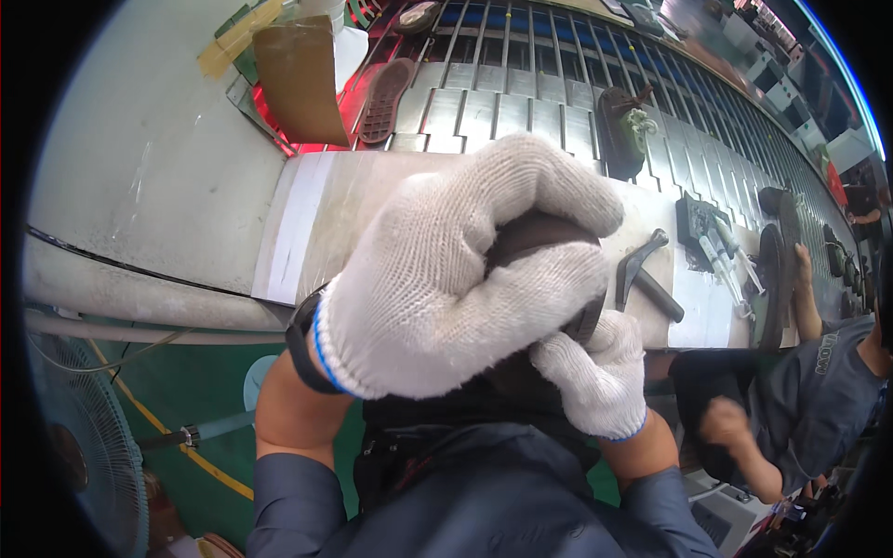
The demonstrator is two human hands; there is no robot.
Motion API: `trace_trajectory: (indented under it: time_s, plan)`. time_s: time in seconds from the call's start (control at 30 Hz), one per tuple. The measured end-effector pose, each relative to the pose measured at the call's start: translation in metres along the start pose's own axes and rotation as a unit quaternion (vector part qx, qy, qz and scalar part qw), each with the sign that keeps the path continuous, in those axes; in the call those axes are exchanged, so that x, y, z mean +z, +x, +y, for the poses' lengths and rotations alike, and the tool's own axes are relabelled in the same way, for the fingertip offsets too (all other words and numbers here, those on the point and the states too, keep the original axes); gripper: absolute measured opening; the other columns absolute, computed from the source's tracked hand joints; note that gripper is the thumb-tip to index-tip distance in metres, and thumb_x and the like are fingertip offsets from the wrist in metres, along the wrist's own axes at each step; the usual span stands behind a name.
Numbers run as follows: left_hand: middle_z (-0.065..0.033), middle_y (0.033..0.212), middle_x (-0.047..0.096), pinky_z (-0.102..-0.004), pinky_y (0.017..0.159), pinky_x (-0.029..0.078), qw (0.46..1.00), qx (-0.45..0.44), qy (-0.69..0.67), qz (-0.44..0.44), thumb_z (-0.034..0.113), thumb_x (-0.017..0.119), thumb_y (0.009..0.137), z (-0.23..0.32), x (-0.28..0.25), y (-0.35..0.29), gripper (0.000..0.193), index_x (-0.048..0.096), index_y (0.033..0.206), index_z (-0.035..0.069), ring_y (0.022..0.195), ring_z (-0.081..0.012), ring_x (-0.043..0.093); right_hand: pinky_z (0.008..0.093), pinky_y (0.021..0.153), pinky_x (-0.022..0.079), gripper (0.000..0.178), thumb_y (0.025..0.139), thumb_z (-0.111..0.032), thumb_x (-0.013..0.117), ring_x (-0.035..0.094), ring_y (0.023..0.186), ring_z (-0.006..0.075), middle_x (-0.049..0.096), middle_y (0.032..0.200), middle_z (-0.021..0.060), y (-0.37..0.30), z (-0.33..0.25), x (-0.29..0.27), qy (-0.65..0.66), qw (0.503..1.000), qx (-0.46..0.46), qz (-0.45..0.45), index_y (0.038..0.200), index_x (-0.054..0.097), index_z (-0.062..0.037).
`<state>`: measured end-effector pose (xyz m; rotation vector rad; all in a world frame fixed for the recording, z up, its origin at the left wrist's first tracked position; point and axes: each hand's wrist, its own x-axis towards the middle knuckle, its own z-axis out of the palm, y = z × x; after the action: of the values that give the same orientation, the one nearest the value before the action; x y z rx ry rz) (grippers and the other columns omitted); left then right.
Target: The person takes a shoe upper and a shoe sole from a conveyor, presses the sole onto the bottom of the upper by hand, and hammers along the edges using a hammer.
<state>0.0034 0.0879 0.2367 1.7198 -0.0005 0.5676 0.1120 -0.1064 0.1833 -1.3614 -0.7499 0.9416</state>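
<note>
Shoe piece [538,232]: mid-frame; likely light, stiff; hold edges
Left hand [446,270]: fingers curled around it
Right hand [600,377]: fingers bent, grip unclear

Conveyor [502,107] is seen beyond the bench [363,181], built of metal slats. A brown sole [384,100] and a dark shoe [618,139] with pale strings are carried on it, well apart. A hammer [659,294] is laid on the bench; syringes [721,265] are grouped just beyond, by a black block [698,228]. Brown card [299,79] is stood upper left, red-lit at its edge. Fan [93,465] is sited lower left, above green floor [191,409]. Co-worker [791,414] is seated or bent at right; posture can't be confirmed.
</note>
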Motion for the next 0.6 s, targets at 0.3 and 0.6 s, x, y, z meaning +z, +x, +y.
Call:
trace_trajectory:
  time_s: [0.3, 0.6]
  plan:
    - [-0.0200, 0.132, 0.073, -0.0401, 0.112, 0.054, 0.979, -0.014, -0.201, -0.013, 0.039, 0.045, 0.119, -0.070, -0.007, 0.060, 0.053, 0.067, 0.138, -0.006, 0.123, -0.0252, 0.071, 0.0358, 0.095, 0.061, 0.038, 0.106, -0.016, 0.062, 0.076, 0.105, 0.0209, 0.078, 0.121, 0.0144, 0.054, -0.004, -0.040, 0.081, 0.995, -0.036, -0.055, 0.135, 0.068, 0.0084]
    - [-0.0068, 0.121, 0.077, -0.0288, 0.099, 0.057, 0.946, -0.017, -0.322, 0.042, 0.027, 0.053, 0.118, -0.091, 0.011, 0.075, 0.037, 0.073, 0.135, 0.001, 0.108, -0.0138, 0.071, 0.0410, 0.096, 0.064, 0.067, 0.107, -0.041, 0.070, 0.077, 0.108, 0.0300, 0.074, 0.127, 0.0230, 0.074, 0.033, -0.074, 0.092, 0.994, -0.055, -0.001, 0.144, 0.056, 0.0131]
